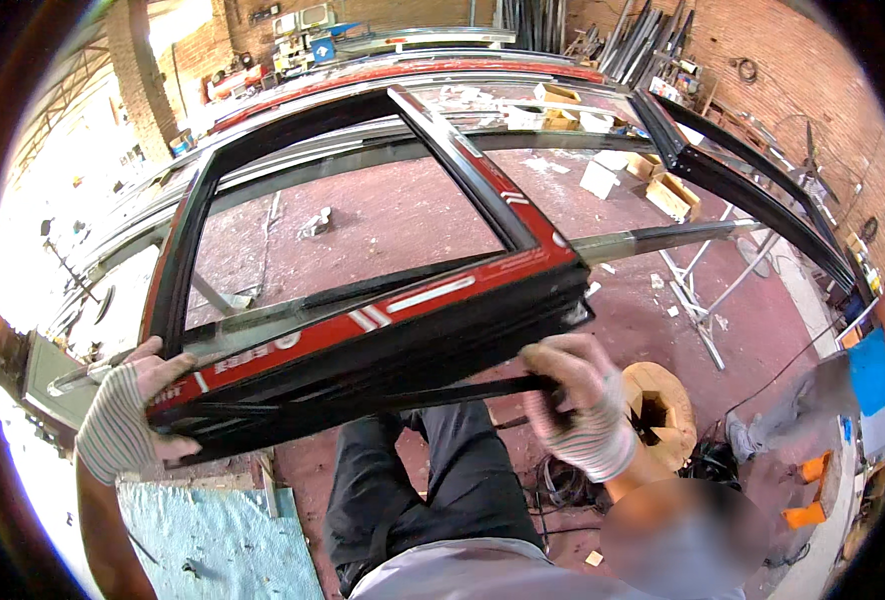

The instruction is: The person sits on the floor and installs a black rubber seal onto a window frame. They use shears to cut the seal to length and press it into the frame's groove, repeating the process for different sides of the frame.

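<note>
A rectangular black window frame [423, 360], with red and white film along its faces, lies tilted in front of me. My left hand [128, 415], in a striped fingerless glove, is closed around its near left corner, thumb below and fingers on top. My right hand [578, 400], gloved alike, is beside the near right corner with its fingers curled on a thin black strip [463, 393]. That strip runs leftward along the frame's near side; its far end blends into the black profile. A blurred patch hides part of my right forearm.
Another black frame [753, 190] stands at the right. Long profiles [413, 70] lie across the back, with small boxes [673, 197] beside them. A round wooden spool [663, 400], dark cables [568, 485] and a person in grey trousers [793, 410] are at my right. A light-blue covered surface [223, 540] is lower left.
</note>
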